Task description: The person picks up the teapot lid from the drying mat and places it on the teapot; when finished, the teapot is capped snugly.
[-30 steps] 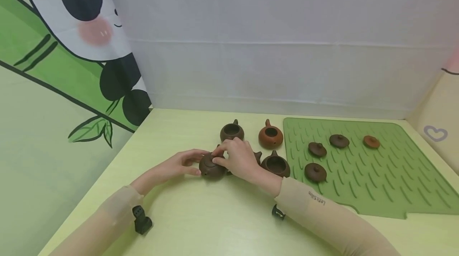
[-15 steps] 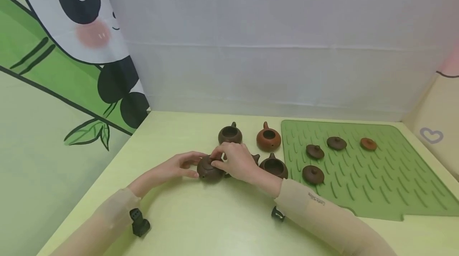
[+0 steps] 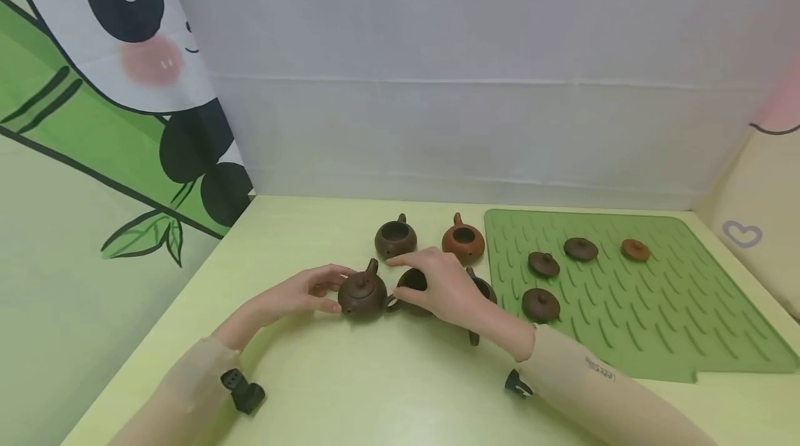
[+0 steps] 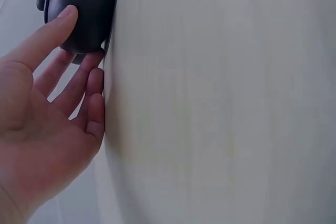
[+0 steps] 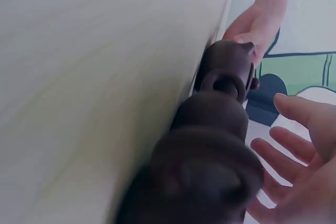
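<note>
A dark brown teapot (image 3: 362, 296) with its lid (image 3: 362, 284) on stands on the table. My left hand (image 3: 306, 291) holds it at its left side, thumb in front and fingers behind, as the left wrist view shows on the dark pot (image 4: 92, 17). To the right, my right hand (image 3: 446, 286) hovers with spread fingers over a lidless brown teapot (image 3: 412, 286), holding nothing. Its palm and loose fingers (image 5: 286, 156) show beside the row of pots in the right wrist view. Another dark open teapot (image 3: 486, 287) is partly hidden behind that hand.
Behind stand a brown lidless teapot (image 3: 396, 241) and a reddish one (image 3: 464, 244). A green mat (image 3: 625, 321) on the right bears several lids, among them a dark lid (image 3: 541, 305) near its left edge and a reddish lid (image 3: 635, 250). A grey-white backdrop (image 3: 462, 133) closes off the rear.
My right hand has let go of the lid on the brown teapot and moved right, its fingers spreading. The left hand stays at the pot. The head view has shifted slightly.
</note>
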The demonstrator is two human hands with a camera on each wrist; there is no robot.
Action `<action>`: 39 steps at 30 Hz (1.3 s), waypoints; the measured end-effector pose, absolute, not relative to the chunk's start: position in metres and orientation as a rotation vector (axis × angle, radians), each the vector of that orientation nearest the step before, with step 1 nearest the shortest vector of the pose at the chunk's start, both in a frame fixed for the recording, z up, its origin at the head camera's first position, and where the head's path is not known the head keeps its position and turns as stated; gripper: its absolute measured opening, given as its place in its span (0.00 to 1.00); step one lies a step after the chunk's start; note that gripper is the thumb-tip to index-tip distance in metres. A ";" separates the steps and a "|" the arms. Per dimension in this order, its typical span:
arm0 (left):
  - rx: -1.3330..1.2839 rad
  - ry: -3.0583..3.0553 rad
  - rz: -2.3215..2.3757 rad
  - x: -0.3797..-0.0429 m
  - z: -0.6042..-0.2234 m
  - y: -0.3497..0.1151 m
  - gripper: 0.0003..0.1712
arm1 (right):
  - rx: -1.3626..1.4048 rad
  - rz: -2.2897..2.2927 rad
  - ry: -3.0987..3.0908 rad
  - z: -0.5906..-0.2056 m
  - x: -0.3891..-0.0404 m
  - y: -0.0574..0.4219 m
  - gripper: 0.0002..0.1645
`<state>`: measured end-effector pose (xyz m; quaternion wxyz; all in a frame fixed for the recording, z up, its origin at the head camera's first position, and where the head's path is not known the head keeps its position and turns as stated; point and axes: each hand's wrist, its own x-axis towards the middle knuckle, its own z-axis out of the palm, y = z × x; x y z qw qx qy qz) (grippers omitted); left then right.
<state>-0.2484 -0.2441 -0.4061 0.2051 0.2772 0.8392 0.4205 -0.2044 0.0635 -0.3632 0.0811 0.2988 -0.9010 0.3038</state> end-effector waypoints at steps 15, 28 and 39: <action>0.673 2.668 1.162 -0.225 -0.380 -0.226 0.28 | 0.873 0.978 -2.475 -0.375 -0.184 0.120 0.30; 0.850 2.964 1.192 -0.208 -0.372 -0.168 0.30 | 0.806 0.910 -2.371 -0.376 -0.175 0.154 0.32; 0.911 3.061 0.874 -0.214 -0.380 -0.137 0.34 | 0.757 0.861 -2.420 -0.374 -0.172 0.175 0.35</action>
